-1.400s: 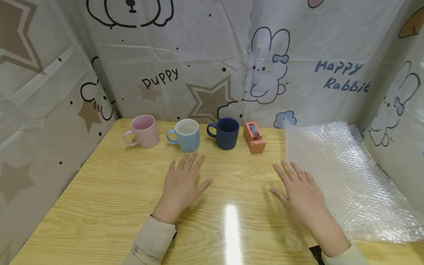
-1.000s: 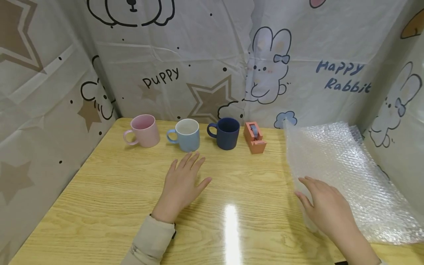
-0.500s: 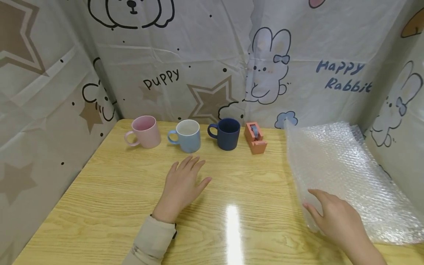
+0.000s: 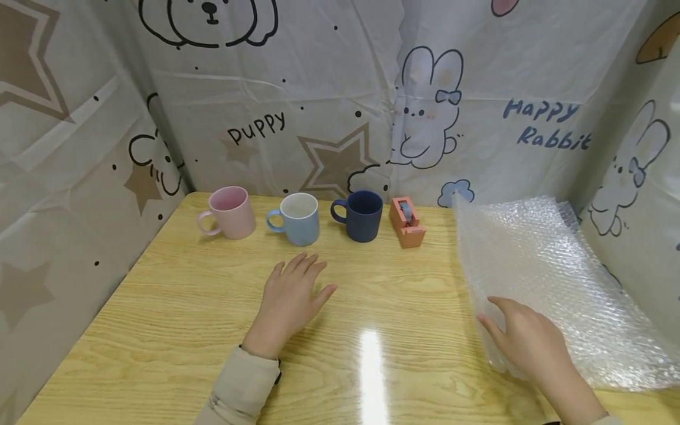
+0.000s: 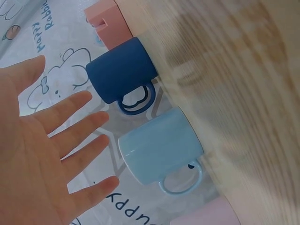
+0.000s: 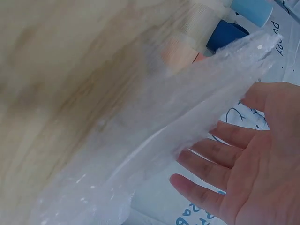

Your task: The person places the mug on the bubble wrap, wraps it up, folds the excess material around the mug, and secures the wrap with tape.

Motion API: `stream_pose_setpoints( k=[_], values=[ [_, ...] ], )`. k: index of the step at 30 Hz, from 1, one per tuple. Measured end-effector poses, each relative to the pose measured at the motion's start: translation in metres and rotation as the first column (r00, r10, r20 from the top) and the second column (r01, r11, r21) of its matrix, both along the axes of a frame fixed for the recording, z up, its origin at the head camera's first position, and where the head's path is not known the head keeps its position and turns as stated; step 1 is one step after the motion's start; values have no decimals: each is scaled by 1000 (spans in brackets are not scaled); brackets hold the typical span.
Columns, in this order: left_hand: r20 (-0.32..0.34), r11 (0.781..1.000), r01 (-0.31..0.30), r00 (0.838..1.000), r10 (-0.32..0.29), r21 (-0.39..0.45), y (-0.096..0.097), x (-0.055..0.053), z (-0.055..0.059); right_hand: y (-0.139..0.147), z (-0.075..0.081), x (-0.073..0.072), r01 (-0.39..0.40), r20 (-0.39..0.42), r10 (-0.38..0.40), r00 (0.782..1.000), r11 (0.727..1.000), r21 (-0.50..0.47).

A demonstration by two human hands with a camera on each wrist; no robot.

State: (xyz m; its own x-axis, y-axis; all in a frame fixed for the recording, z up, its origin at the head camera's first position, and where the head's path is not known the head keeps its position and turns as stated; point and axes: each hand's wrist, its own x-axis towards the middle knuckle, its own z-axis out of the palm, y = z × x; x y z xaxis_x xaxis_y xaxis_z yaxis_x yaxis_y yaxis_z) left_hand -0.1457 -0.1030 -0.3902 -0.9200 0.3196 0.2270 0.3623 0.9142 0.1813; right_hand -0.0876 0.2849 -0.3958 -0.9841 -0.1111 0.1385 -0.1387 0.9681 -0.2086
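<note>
1. while the left grip (image 4: 289, 304) holds nothing, its fingers spread, the right grip (image 4: 531, 339) is at the left margin of the bubble wrap (image 4: 552, 265), so the step in hand looks like taking hold of that sheet.
2. the right grip's fingers are loosely extended, thumb well apart from forefinger, with no pinch made; whether the fingertips touch the bubble wrap, i cannot tell.
3. the next move seems to call for working thumb and fingers round the sheet's edge, closing lightly, and drawing it onto the counter (image 4: 186, 330) between both grips.
4. under and beyond the right grip, the bubble wrap is clear plastic, dimpled and glossy; it will likely flop and want both grips.
5. just past the left grip's fingertips stands the light blue mug (image 4: 301, 224), a smooth cylinder with a looped handle; the pink mug (image 4: 234, 215) is beyond to its left, the navy mug (image 4: 364, 218) to its right, both upright.
6. ahead and left of the right grip sits the tape dispenser (image 4: 411, 236), orange and blocky. the counter beneath is streaked with wood grain.
</note>
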Motion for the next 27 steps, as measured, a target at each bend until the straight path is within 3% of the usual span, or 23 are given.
stream_pose_setpoints(
  k=[9,24,27],
  values=[
    [28,1000,-8,1000,8,3,-1,0,-2,-1,-5,-9,-22,8,22,1000,1000,19],
    [31,1000,-9,999,10,-17,0,1,-3,-3,-3,-11,-8,1,8,1000,1000,-1],
    [27,1000,-9,1000,10,-20,0,1,-3,-6,0,-8,6,44,-7,999,1000,15]
  ],
)
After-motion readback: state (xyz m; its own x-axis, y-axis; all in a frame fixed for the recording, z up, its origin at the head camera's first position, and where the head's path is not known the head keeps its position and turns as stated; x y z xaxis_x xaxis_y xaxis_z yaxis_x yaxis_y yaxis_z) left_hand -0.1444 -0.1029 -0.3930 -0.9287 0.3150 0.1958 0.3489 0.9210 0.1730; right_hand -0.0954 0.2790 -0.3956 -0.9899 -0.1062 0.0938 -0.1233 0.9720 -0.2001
